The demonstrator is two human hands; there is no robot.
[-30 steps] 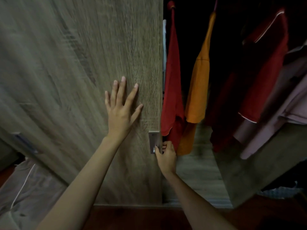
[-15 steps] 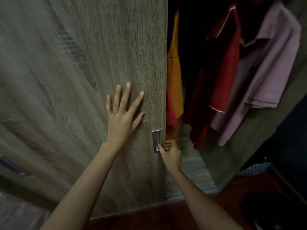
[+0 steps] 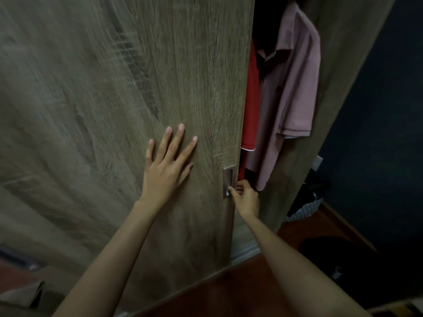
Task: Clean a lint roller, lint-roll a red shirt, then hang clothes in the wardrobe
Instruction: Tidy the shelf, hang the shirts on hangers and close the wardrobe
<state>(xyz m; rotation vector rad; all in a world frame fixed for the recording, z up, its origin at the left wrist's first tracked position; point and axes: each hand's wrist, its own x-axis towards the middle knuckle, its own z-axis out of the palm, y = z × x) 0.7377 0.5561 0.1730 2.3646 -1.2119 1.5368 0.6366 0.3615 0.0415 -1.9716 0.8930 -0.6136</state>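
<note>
A person's left hand (image 3: pixel 168 167) presses flat, fingers spread, against the wood-grain wardrobe door (image 3: pixel 103 110). The right hand (image 3: pixel 246 199) curls its fingers around the door's edge, thumb at the recessed metal handle (image 3: pixel 229 179). In the narrow gap to the right hang a red shirt (image 3: pixel 250 106) and a pink polo shirt (image 3: pixel 297 88).

Left grip (image 3: pixel 164 170) flat on wardrobe door (image 3: pixel 114 110), fingers spread. Right grip (image 3: pixel 246 199) pinches metal handle (image 3: pixel 229 179) at door edge. Narrow gap: red shirt (image 3: pixel 251 110), pink shirt (image 3: pixel 293 88) hanging inside.
</note>
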